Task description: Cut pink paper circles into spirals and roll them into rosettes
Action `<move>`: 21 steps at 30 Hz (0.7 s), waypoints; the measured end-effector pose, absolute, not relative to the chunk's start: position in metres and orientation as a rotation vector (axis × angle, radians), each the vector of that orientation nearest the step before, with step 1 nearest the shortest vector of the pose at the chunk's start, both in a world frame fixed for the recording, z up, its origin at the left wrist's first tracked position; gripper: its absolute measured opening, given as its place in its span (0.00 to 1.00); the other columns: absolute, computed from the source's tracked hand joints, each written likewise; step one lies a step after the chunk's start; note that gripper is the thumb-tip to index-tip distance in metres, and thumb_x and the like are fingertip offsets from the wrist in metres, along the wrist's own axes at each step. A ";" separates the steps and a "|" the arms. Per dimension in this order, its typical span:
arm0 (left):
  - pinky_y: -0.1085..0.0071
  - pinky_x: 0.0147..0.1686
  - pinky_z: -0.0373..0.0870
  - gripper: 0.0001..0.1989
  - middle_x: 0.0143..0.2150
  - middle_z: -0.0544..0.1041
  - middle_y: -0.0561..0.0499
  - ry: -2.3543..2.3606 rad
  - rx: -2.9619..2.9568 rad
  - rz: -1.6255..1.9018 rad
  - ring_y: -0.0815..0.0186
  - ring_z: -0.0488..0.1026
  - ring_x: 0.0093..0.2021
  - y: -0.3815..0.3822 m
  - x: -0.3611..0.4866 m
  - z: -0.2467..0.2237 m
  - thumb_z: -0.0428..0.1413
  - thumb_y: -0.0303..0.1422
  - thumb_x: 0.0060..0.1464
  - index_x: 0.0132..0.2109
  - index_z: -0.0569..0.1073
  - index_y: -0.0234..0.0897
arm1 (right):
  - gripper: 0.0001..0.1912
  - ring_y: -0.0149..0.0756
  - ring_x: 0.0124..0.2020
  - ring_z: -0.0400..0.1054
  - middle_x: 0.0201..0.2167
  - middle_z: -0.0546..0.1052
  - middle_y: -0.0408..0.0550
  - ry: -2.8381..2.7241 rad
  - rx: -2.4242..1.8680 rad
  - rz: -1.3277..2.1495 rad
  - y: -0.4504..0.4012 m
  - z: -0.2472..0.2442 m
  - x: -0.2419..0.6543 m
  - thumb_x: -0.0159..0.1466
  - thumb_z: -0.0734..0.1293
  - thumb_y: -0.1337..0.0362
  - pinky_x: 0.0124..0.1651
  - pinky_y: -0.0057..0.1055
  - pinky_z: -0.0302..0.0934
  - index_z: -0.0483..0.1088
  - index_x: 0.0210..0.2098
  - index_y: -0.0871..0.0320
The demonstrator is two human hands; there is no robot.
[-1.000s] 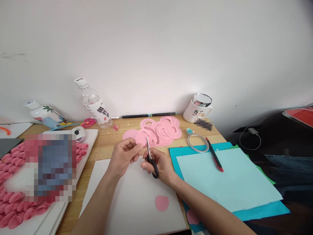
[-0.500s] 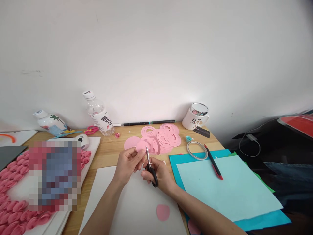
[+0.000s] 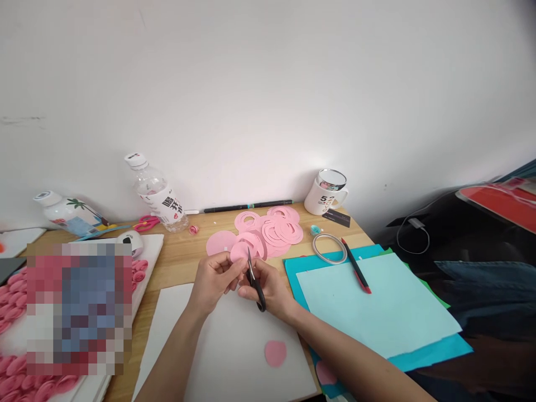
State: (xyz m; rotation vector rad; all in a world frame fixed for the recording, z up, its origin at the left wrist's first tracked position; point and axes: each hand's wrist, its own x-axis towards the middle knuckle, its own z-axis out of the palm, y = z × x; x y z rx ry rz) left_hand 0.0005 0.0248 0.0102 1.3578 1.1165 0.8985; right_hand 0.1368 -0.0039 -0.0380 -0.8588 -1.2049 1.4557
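Note:
My left hand pinches a small pink paper circle by its lower edge. Black-handled scissors are gripped in my right hand, their blades pointing up at the circle's right edge. Whether the blades have paper between them is too small to tell. Just behind my hands lies a heap of pink paper rings, with a larger pink disc at its left. Below my hands is a white sheet with one loose pink paper piece on it.
Left stands a board with pink paper roses, part of it pixelated. Behind are a water bottle, pink scissors and a pen. To the right are a mug, a tape roll, light blue paper and a craft knife.
The whole view has shifted slightly, so things sit further left in it. My hands keep the circle and scissors; the scissor blades appear closer together.

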 end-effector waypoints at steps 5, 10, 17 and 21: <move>0.79 0.14 0.51 0.14 0.12 0.62 0.58 1.101 1.357 0.933 0.77 0.55 0.14 0.025 0.000 0.009 0.58 0.36 0.47 0.19 0.67 0.34 | 0.20 0.24 0.18 0.52 0.18 0.63 0.37 -1.216 -0.853 1.485 -0.005 -0.033 0.137 0.47 0.73 0.57 0.20 0.23 0.47 0.60 0.30 0.57; 0.79 0.13 0.51 0.15 0.12 0.62 0.58 1.076 1.335 0.955 0.77 0.55 0.14 0.027 -0.001 0.005 0.58 0.36 0.47 0.19 0.67 0.34 | 0.20 0.24 0.18 0.55 0.19 0.66 0.38 -1.204 -0.860 1.486 -0.007 -0.031 0.136 0.47 0.72 0.54 0.20 0.23 0.50 0.59 0.30 0.57; 0.79 0.13 0.51 0.14 0.13 0.63 0.58 1.040 1.296 1.002 0.77 0.56 0.14 0.029 -0.004 0.002 0.58 0.37 0.47 0.20 0.67 0.34 | 0.20 0.24 0.16 0.57 0.19 0.67 0.37 -1.169 -0.910 1.503 -0.008 -0.033 0.137 0.45 0.73 0.56 0.19 0.23 0.52 0.61 0.28 0.57; 0.79 0.13 0.51 0.14 0.13 0.63 0.58 1.052 1.292 1.000 0.77 0.55 0.14 0.029 -0.005 0.002 0.58 0.37 0.47 0.21 0.67 0.34 | 0.19 0.24 0.14 0.57 0.16 0.65 0.36 -1.164 -0.964 1.509 -0.008 -0.032 0.137 0.46 0.73 0.55 0.17 0.23 0.52 0.62 0.27 0.57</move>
